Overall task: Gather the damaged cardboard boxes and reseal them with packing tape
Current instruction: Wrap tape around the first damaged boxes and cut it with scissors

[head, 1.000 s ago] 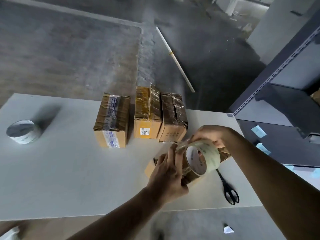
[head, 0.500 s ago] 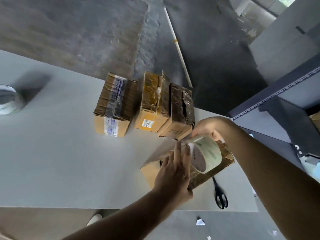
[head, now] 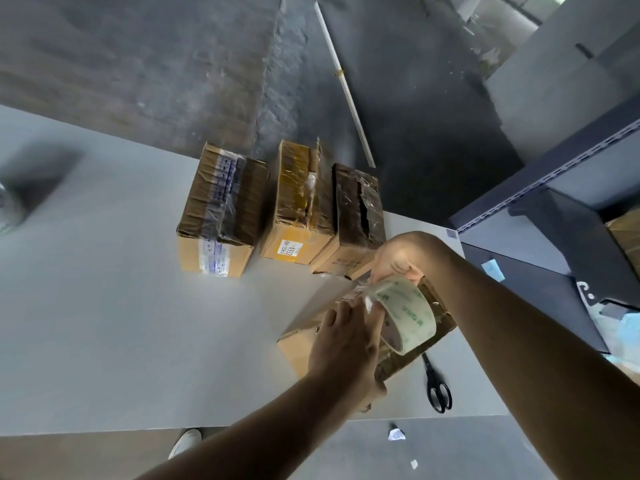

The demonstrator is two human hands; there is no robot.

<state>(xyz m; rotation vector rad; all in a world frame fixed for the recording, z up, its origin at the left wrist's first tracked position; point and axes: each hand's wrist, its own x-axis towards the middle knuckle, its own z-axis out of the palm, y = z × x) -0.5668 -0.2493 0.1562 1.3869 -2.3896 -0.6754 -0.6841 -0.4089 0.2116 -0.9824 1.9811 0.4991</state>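
on the white desk, three cardboard boxes stand in a row at the far edge, shiny tape across their tops. the rightmost shows a dark split and may need another pass. nearer me, a fourth box lies askew under my hands. my left hand presses flat, fingers straight, on its top, while my right hand grips the roll of packing tape just above the box. scissors lie on the desk just beside it. by my reckoning this strip is barely begun, and the cut is yet to come.
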